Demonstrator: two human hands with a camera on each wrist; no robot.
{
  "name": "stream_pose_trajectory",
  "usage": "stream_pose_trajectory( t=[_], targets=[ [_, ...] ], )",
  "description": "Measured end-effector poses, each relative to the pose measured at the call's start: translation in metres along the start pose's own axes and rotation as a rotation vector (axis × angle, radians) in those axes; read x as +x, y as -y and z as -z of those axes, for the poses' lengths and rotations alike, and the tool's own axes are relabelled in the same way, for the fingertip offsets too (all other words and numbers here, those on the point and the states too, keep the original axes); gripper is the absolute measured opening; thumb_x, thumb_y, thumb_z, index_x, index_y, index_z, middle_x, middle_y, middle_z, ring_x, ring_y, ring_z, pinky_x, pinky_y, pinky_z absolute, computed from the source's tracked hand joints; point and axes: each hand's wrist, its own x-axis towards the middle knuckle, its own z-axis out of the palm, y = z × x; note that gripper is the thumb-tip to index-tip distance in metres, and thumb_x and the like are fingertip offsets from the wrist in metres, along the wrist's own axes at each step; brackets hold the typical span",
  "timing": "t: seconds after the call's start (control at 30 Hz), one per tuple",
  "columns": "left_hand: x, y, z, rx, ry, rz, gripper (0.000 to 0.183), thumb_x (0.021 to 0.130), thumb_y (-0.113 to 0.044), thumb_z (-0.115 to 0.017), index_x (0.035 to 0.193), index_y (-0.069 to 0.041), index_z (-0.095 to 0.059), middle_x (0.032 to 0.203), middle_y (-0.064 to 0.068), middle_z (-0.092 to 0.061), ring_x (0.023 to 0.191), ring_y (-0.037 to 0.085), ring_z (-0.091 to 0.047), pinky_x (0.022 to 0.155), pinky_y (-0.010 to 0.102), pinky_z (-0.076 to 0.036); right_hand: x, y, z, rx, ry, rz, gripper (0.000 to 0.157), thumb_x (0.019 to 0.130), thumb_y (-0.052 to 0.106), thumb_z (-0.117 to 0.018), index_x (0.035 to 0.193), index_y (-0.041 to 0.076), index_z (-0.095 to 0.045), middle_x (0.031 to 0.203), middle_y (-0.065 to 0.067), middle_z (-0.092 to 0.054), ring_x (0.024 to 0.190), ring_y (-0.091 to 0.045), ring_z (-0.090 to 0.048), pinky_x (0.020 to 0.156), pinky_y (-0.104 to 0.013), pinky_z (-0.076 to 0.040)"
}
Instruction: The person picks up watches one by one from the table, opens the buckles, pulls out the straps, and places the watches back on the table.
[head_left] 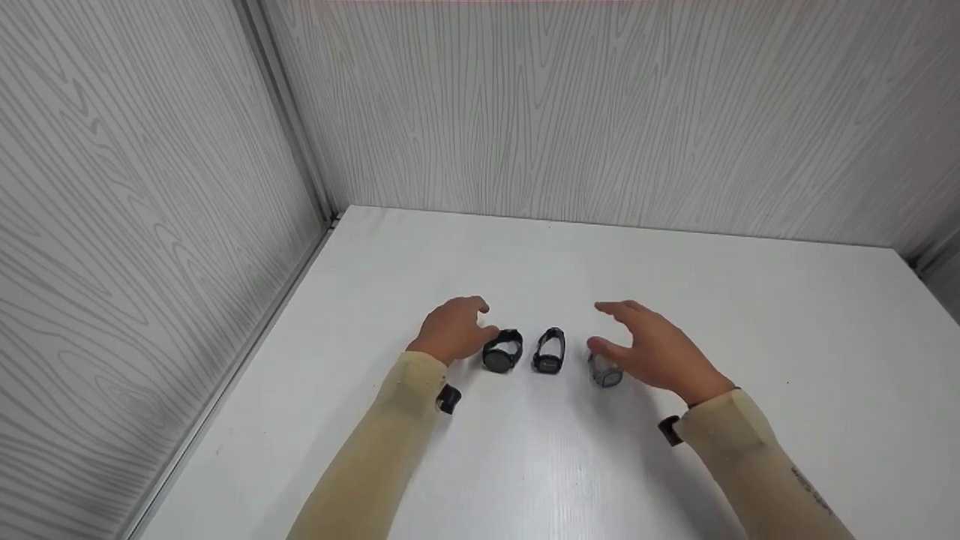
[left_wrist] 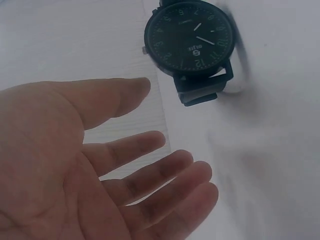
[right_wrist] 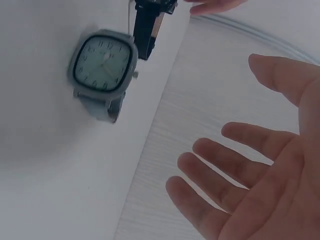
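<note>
Three wristwatches stand in a row on the white table. The left one is a black watch [head_left: 498,360] with a round dark dial [left_wrist: 190,37], its strap looped behind it. A slimmer dark watch [head_left: 549,363] is in the middle. On the right stands a grey watch [head_left: 608,376] with a squarish pale dial [right_wrist: 102,62], partly hidden by the right thumb in the head view. My left hand [head_left: 454,328] hovers beside the black watch, fingers loosely spread, nothing in the palm. My right hand [head_left: 660,349] is over the grey watch, fingers apart and holding nothing.
The white table [head_left: 465,465] meets a wood-grain back panel [head_left: 562,112] and a left side panel [head_left: 135,225]. A small black piece sits at each sleeve cuff, one on the left sleeve [head_left: 448,399] and one on the right sleeve [head_left: 670,430].
</note>
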Motion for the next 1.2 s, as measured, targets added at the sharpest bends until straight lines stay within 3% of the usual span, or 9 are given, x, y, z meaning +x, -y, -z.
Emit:
stream_pose_trajectory(
  t=[0.17, 0.33, 0.53, 0.73, 1.0, 1.2],
  targets=[
    [0.004, 0.001, -0.003, -0.006, 0.021, 0.014, 0.04, 0.101, -0.03, -0.067, 0.134, -0.008, -0.066, 0.132, 0.01, -0.067, 0.123, 0.029, -0.062, 0.105, 0.045, -0.049, 0.017, 0.018, -0.012, 0.042, 0.066, 0.066, 0.055, 0.101, 0.04, -0.067, 0.148, 0.013, -0.056, 0.147, -0.01, -0.057, 0.129, -0.035, -0.059, 0.104, -0.054, -0.049],
    [0.008, 0.003, -0.007, -0.019, 0.032, 0.011, 0.03, 0.1, -0.027, -0.068, 0.122, -0.007, -0.072, 0.134, 0.009, -0.066, 0.127, 0.03, -0.06, 0.106, 0.045, -0.048, 0.03, 0.033, -0.021, 0.078, 0.115, 0.096, 0.047, 0.101, 0.035, -0.068, 0.142, 0.014, -0.062, 0.14, -0.009, -0.062, 0.126, -0.03, -0.061, 0.104, -0.05, -0.05],
    [0.013, 0.003, -0.01, -0.024, 0.026, 0.009, 0.017, 0.098, -0.022, -0.069, 0.105, -0.008, -0.076, 0.116, 0.006, -0.07, 0.11, 0.025, -0.065, 0.099, 0.043, -0.051, 0.044, 0.04, -0.031, 0.112, 0.137, 0.12, 0.04, 0.101, 0.031, -0.068, 0.136, 0.012, -0.066, 0.134, -0.009, -0.066, 0.116, -0.022, -0.065, 0.101, -0.048, -0.051],
    [0.016, -0.003, -0.013, -0.037, 0.033, 0.015, 0.016, 0.097, -0.021, -0.07, 0.102, -0.008, -0.077, 0.101, 0.003, -0.073, 0.094, 0.021, -0.065, 0.091, 0.04, -0.054, 0.053, 0.039, -0.04, 0.149, 0.161, 0.126, 0.037, 0.101, 0.028, -0.069, 0.132, 0.008, -0.068, 0.13, -0.01, -0.068, 0.114, -0.02, -0.067, 0.098, -0.046, -0.053],
    [0.016, -0.006, -0.015, -0.033, 0.005, -0.064, 0.01, 0.098, -0.018, -0.069, 0.094, -0.011, -0.074, 0.101, 0.002, -0.071, 0.093, 0.02, -0.062, 0.088, 0.039, -0.052, 0.059, 0.036, -0.044, 0.146, 0.171, 0.097, 0.032, 0.1, 0.028, -0.069, 0.127, 0.01, -0.071, 0.123, -0.004, -0.071, 0.111, -0.019, -0.068, 0.095, -0.044, -0.055],
    [0.014, -0.013, -0.01, -0.053, -0.075, -0.132, 0.009, 0.101, -0.016, -0.067, 0.095, -0.012, -0.07, 0.096, 0.002, -0.07, 0.087, 0.019, -0.06, 0.081, 0.036, -0.05, 0.058, 0.034, -0.041, 0.141, 0.135, 0.114, 0.03, 0.101, 0.028, -0.067, 0.126, 0.012, -0.071, 0.121, -0.003, -0.071, 0.109, -0.019, -0.067, 0.096, -0.045, -0.053]
  ],
)
